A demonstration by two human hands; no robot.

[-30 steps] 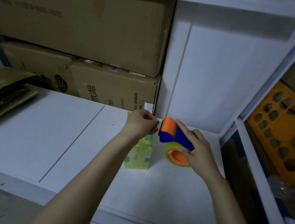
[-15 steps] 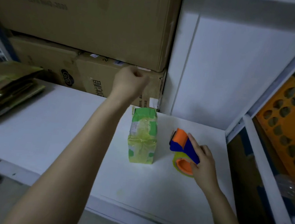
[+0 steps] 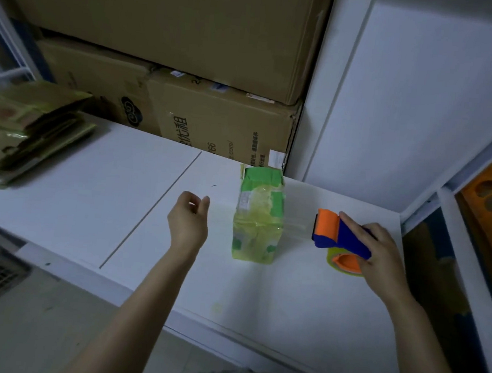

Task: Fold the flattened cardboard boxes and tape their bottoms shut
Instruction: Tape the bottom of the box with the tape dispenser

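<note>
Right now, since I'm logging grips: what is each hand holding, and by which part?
The right hand grips the tape dispenser by its blue handle. The left hand holds nothing.

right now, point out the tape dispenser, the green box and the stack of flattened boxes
tape dispenser (image 3: 341, 240): head view, on its blue body
green box (image 3: 258, 219): head view, on its taped upper face
stack of flattened boxes (image 3: 29, 122): head view, on the top sheet
</note>
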